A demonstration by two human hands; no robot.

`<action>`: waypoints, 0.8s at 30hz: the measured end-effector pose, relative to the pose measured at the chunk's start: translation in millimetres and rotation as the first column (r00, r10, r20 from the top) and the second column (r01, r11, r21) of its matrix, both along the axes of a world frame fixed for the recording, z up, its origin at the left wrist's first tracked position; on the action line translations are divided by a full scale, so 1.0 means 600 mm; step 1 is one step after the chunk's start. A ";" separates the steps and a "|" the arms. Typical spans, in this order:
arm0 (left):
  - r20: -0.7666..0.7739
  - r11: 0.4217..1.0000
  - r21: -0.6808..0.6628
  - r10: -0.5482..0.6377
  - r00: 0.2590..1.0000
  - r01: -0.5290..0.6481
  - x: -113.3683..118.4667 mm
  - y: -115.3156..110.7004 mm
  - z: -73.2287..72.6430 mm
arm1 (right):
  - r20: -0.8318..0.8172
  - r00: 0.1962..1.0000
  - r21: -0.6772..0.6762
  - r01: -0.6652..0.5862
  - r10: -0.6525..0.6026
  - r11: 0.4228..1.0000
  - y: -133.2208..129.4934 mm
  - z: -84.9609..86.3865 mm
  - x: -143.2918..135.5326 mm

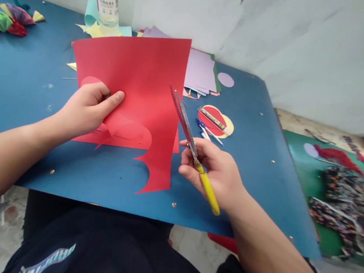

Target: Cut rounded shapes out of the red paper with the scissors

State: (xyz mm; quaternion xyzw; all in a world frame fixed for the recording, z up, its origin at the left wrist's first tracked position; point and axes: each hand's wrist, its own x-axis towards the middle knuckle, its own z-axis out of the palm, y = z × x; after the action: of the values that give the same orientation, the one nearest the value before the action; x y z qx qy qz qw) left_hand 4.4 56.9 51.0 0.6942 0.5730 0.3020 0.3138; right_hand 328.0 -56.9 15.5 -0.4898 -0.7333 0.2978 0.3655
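Your left hand [86,107] is clamped on the red sheet [140,67], the thumb lying across its front and the fingers curled in beside it. Your right hand [220,173] is closed around the scissors [208,189], with the yellow handle angled down toward you and the blades pointing up and to the left. The blade tips overlap the sheet's right edge from your viewpoint; whether they touch it, you cannot tell from here.

The sheet is held up in front of you, tilted, above the blue table [122,178]. Its lower edge is cut in curves, and a jagged strip [163,165] hangs down at the right. A rounded red piece [131,131] shows below your left thumb.

Just beyond your right hand lie blue-and-white pens [203,128] and a utility knife [212,118], which rests across red and yellow paper rounds. Farther back are a stack of lilac paper [202,71] and, just beside it, a lilac oval [226,80].

Behind the sheet, a clear bottle [107,6] stands near the wall [276,41], among yellow paper cutouts [103,31]. Bright, many-coloured folded paper [10,19] lies at the far left. Off to the right is a green table [297,146] with dark patterned cloth [343,191] over it.
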 end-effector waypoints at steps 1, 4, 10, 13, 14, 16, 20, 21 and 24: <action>-0.003 1.000 -0.011 0.002 1.000 -0.002 0.001 0.000 0.002 | 0.000 1.000 -0.001 -0.001 0.001 1.000 0.001 0.000 0.000; -0.009 0.999 -0.045 0.002 1.000 -0.003 0.003 -0.002 0.008 | 0.004 1.000 -0.016 -0.002 0.002 1.000 0.002 -0.001 0.000; -0.001 0.995 -0.095 -0.013 1.000 0.013 0.002 -0.005 0.009 | 0.019 1.000 -0.014 -0.006 0.006 1.000 0.001 -0.001 0.001; 0.024 0.993 -0.108 -0.049 0.998 0.052 0.000 -0.004 0.003 | 0.028 1.000 -0.008 -0.013 0.013 1.000 0.000 -0.001 0.002; 0.035 0.992 -0.111 -0.062 0.997 0.066 0.000 -0.004 0.000 | 0.034 0.999 -0.009 -0.014 0.014 1.000 0.000 -0.001 0.002; 0.064 0.990 -0.108 -0.081 0.995 0.088 -0.002 -0.002 -0.004 | 0.049 0.999 -0.008 -0.013 0.013 1.000 0.000 -0.002 0.003; 0.126 0.989 -0.081 -0.110 0.986 0.121 -0.003 -0.003 -0.008 | 0.081 0.997 0.004 -0.002 0.002 1.000 0.000 -0.006 0.005; 0.132 0.990 -0.073 -0.111 0.985 0.121 -0.003 -0.003 -0.008 | 0.088 0.996 0.004 0.000 0.000 1.000 0.000 -0.006 0.006; 0.136 0.996 -0.018 -0.088 0.987 0.091 -0.003 -0.005 -0.008 | 0.108 0.994 -0.009 0.009 -0.008 1.000 -0.001 -0.007 0.007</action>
State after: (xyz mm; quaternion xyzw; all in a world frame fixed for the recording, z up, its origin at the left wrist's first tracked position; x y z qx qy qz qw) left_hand 2.8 53.8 46.1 0.6934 0.5222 0.3269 0.3737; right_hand 332.0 -57.4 11.5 -0.5099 -0.7485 0.2727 0.3245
